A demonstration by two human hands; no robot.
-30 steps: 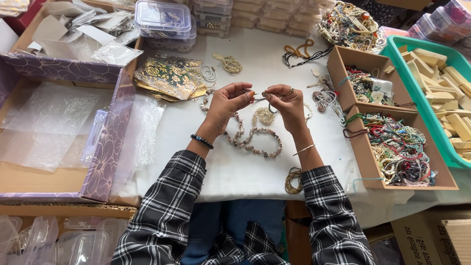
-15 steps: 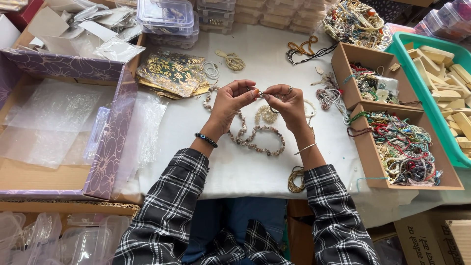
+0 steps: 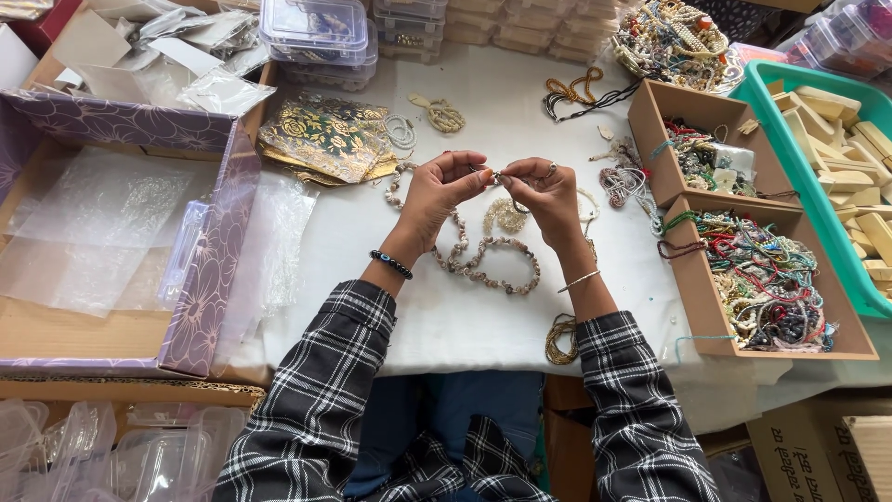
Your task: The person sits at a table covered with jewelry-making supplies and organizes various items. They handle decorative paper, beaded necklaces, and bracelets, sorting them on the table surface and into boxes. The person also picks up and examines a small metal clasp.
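White cloth table (image 3: 483,325), crowded with jewellery. Left hand (image 3: 437,191) and right hand (image 3: 548,191) meet above it, fingertips pinching the ends of a shell necklace (image 3: 488,260) (clasp too small to make out); its loop lies on the cloth just below. Cardboard boxes of beads (image 3: 743,270) sit right, purple floral box (image 3: 209,251) left.

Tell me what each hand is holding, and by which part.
Left hand and right hand pinch the two ends of a shell necklace between fingertips; its loop hangs onto the white table.
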